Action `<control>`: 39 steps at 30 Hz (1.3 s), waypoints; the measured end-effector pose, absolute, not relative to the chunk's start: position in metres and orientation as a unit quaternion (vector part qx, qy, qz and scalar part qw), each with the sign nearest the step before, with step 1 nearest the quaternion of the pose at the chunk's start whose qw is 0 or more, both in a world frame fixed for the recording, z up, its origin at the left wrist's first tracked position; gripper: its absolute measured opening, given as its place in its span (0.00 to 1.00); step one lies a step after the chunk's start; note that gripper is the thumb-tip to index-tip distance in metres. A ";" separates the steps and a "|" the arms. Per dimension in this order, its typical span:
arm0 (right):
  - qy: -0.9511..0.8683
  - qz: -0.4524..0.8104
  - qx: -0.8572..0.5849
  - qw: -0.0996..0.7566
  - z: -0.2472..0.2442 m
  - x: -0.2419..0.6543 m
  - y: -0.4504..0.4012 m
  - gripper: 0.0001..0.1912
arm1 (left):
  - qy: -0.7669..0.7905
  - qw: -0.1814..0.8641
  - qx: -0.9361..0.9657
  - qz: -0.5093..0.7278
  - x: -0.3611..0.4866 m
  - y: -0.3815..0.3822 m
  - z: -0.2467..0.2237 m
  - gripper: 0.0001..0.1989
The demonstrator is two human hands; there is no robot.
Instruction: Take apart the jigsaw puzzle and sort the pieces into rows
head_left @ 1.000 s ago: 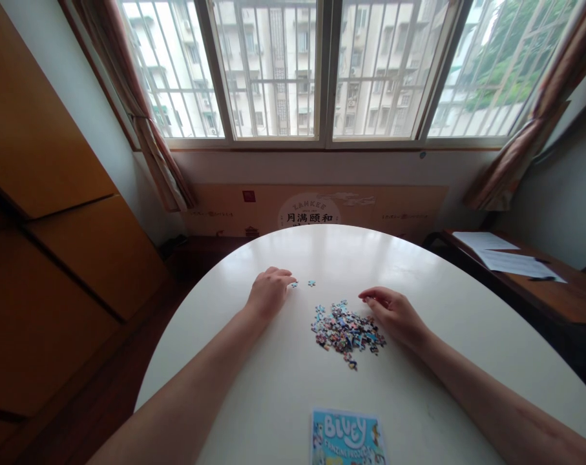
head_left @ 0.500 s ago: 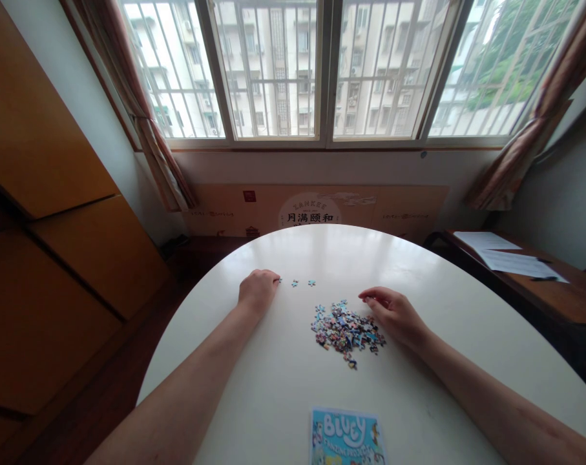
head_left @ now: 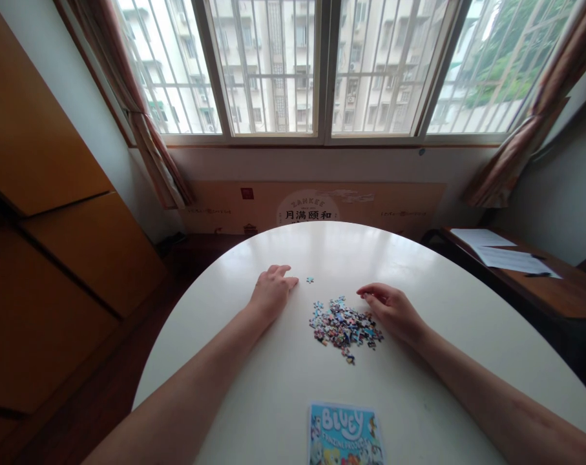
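My left hand (head_left: 273, 290) rests over the far left of the white table, its fingers spread and the thumb reaching right. One light-blue puzzle piece (head_left: 310, 279) lies just beyond that thumb, apart from it. Any piece beneath the left fingers is hidden. Beside the upper right of a heap of puzzle pieces (head_left: 344, 324), my right hand (head_left: 392, 307) is closed in a pinch. What sits at its fingertips is too small to make out. The heap is a mix of blue, dark and purple-pink pieces, with a few strays at its near edge.
A blue printed "Bluey" sheet or booklet (head_left: 345, 434) lies at the near edge of view on the round white table (head_left: 244, 413). To the right, a brown desk (head_left: 564, 297) carries papers (head_left: 508, 259) and a pen. Wooden cabinets (head_left: 55, 271) stand left.
My left hand has shifted right and its fingers have spread out of a pinch. The middle puzzle piece of the row is now out of sight by its thumb. My right hand stays nearly still.
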State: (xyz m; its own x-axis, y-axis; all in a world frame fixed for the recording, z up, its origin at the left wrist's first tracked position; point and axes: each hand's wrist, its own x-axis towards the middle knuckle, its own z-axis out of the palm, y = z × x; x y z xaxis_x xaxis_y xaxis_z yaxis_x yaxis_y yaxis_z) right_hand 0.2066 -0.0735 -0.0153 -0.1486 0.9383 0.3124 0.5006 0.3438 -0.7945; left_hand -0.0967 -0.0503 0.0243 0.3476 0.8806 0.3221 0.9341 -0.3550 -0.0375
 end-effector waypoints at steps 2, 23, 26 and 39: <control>-0.712 0.264 -0.504 0.412 -0.014 0.207 -0.074 0.13 | -0.568 0.108 -0.808 -0.113 -0.096 -0.050 0.021 0.15; -0.717 0.252 -0.499 0.417 -0.015 0.208 -0.074 0.12 | -0.371 -0.082 -0.922 -0.078 -0.077 -0.085 0.057 0.06; -0.718 0.253 -0.496 0.418 -0.014 0.208 -0.074 0.11 | -0.368 -0.101 -0.921 -0.083 -0.076 -0.087 0.057 0.05; -0.715 0.257 -0.502 0.413 -0.013 0.207 -0.076 0.12 | -0.492 -0.023 -0.870 -0.032 -0.083 -0.079 0.061 0.12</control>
State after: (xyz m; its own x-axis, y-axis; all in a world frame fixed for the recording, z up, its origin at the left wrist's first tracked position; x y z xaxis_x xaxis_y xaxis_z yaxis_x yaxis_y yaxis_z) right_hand 0.2074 -0.0757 -0.0126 -0.1552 0.9299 0.3335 0.5048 0.3649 -0.7823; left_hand -0.0831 -0.0791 0.0608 0.5135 0.8575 0.0320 0.8545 -0.5145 0.0714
